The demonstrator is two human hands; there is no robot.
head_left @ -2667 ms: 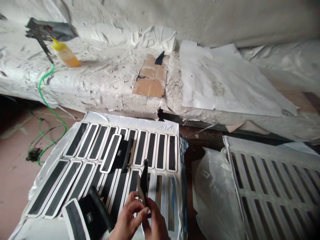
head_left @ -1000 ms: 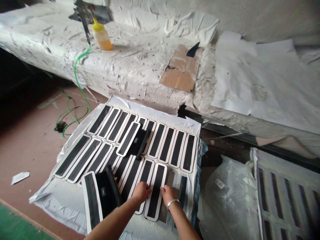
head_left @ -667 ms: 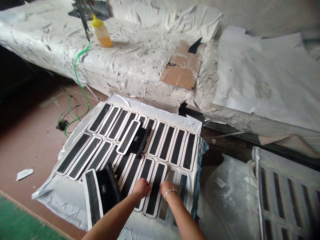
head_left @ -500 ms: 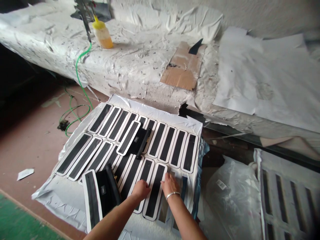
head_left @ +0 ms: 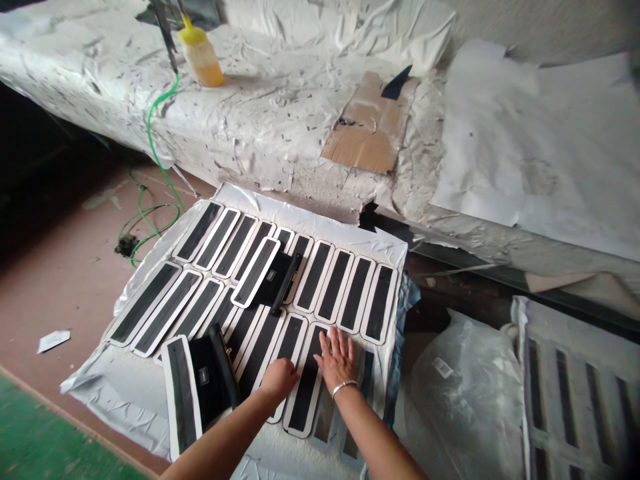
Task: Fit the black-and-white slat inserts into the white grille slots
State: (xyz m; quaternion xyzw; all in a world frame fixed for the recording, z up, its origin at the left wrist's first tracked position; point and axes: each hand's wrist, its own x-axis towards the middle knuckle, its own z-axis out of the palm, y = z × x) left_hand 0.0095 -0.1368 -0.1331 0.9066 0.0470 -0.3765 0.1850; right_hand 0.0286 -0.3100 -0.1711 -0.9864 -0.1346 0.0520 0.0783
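Observation:
My right hand (head_left: 337,359), with a silver bracelet at the wrist, lies with its fingers spread over the upper right edge of a white-rimmed black panel (head_left: 306,393). Just left of that panel is my left hand (head_left: 281,380), its fingers curled closed; whether anything is inside cannot be seen. Rows of similar panels (head_left: 379,303) lie on a white-covered board (head_left: 135,393). One black piece with a white-rimmed strip (head_left: 204,377) rests at the lower left, partly behind my left forearm. Another such piece (head_left: 273,275) lies across the upper row.
Behind the board runs a long bench (head_left: 280,127) covered in stained white sheet. It holds a yellow-capped bottle (head_left: 203,60) and cardboard (head_left: 367,130). A green hose (head_left: 151,133) hangs at the left. Clear plastic (head_left: 465,380) and another panel board (head_left: 575,400) are at the right.
My right hand has opened from a closed shape and spread its fingers over the panel's upper edge. My left hand stays closed in nearly the same place. The view has shifted slightly.

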